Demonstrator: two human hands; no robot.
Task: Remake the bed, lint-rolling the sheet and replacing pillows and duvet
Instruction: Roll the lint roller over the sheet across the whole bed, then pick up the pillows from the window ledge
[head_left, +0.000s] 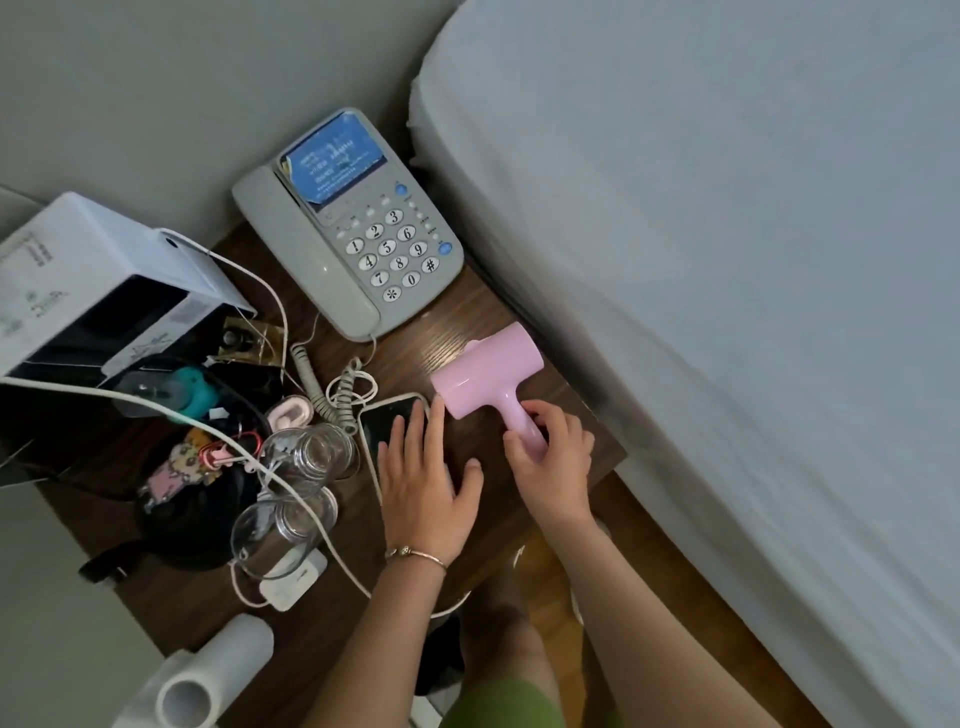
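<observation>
Lint roller (485, 375), pink, lies on the wooden surface (457, 322) at frame centre, just beside the bed (727, 260). We see our right hand (550, 452) wrapped around its handle. Left hand (423, 478) rests flat, fingers spread, partly over a phone (387, 415). Sheet (753, 182) bare.

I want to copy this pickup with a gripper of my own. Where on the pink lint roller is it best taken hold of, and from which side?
Take the pink lint roller by its narrow handle, coming from the near, open edge of the nightstand, as the right hand does. The handle sticks out toward the person, slim enough to wrap; the capped head is fat and smooth, with the phone and left hand beside it.
</observation>
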